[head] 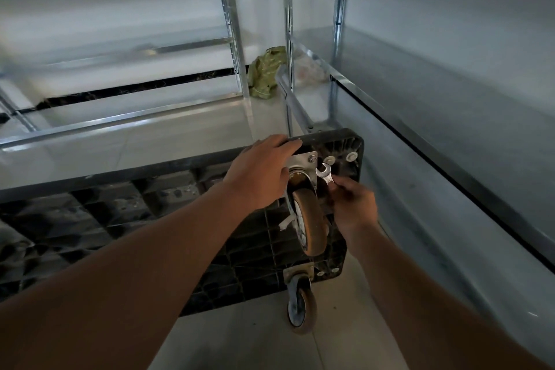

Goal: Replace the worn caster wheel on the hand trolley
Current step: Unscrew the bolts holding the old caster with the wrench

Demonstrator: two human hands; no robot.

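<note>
Between the two hands stands the worn caster wheel (310, 222), brown tread up, bolted by its steel mounting plate (303, 163) to the black underside of the overturned trolley deck (126, 207). The left hand (261, 171) lies over the deck's far edge and the plate, fingers curled on the rim, gripping it. The right hand (353, 204) pinches the shaft of a small open-ended spanner (326, 175), its head just beside a plate bolt (313, 156). Nearer the person than both hands, a second caster (301, 305) hangs off the deck. Beyond the left hand, a green cloth (265, 72) sits by the metal shelving (420, 117).
</note>
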